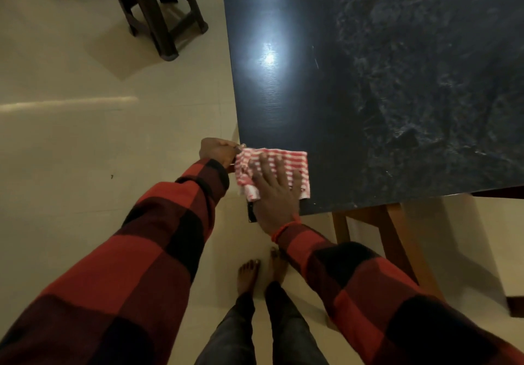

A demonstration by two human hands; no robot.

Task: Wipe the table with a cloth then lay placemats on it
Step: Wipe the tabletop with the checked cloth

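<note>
stool: dark stool (158, 10) on the floor, well apart from the desk's far left corner
left grip: my left hand (218, 152) sits just off the desk's left edge, near its near corner; fingers curled, pinching the left end of the cloth
cloth: red-and-white striped cloth (286, 160) lies on the desk's near left corner, left end bunched and hanging past the edge
right grip: my right hand (273, 191) rests flat on the cloth at that same corner, fingers straight and spread, pressing down, clasping nothing
desk: dark desk (368, 86), glare spot toward its left side, pale smeary streaks over its right half
wrist: orange thread (283, 227) on my right wrist, just off the desk's near edge
</note>
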